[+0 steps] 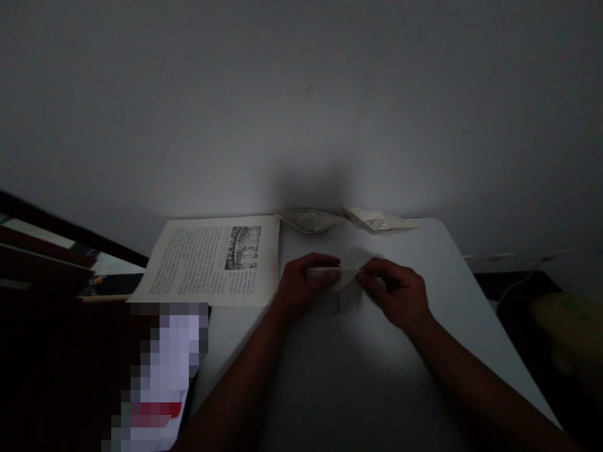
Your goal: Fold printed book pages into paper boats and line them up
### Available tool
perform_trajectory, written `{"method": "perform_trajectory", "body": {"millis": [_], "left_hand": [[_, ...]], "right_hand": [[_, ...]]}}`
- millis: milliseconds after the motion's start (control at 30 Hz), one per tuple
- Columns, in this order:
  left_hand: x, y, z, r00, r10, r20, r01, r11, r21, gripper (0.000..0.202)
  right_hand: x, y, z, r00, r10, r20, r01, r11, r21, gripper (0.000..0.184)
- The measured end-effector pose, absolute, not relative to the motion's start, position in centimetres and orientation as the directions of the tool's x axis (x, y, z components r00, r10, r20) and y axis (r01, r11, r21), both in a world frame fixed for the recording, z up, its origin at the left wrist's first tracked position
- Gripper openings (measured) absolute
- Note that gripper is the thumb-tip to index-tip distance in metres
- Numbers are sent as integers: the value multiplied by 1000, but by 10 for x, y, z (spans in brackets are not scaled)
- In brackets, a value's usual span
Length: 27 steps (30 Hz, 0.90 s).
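Between my two hands, just above the white table, is a small piece of folded paper [347,277]. My left hand [307,279] grips its left side, thumb in front and fingers behind. At its right end my right hand [394,287] pinches the tip between thumb and fingertips. Beyond my hands, near the wall, two folded paper boats rest on the table: one paper boat [308,221] in the middle and another paper boat [377,220] to its right. The folds on the far side of the held paper are hidden by my fingers.
An open book [198,263] with printed text and a picture lies on the table's left side. A pixelated bright screen [164,370] is at the lower left. The white table [452,270] stands against a grey wall [301,94]. The room is dim.
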State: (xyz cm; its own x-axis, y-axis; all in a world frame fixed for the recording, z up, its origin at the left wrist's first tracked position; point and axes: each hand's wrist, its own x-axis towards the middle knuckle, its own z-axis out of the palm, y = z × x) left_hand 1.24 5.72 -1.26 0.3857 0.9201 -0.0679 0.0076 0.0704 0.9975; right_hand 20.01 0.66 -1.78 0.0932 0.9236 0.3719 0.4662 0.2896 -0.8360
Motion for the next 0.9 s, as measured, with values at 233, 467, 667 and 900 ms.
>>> {"method": "perform_trajectory", "body": {"millis": [233,467,667,900], "left_hand": [[19,53,-9,269,963,-28,20,23,1000,21],[15,54,-13,319,948,-4,28,-5,1000,20],[13,55,-12,347,938,13,-21,-6,1000,15],[10,57,-12,425,905,-11,-20,21,1000,16]], "right_hand": [[194,8,-22,237,898,370,424,247,-871,11],[195,8,-19,187,915,357,354,276,-894,8],[198,12,-22,160,964,214,143,191,-971,13],[205,11,-27,-1,991,137,-3,137,-990,18]]}}
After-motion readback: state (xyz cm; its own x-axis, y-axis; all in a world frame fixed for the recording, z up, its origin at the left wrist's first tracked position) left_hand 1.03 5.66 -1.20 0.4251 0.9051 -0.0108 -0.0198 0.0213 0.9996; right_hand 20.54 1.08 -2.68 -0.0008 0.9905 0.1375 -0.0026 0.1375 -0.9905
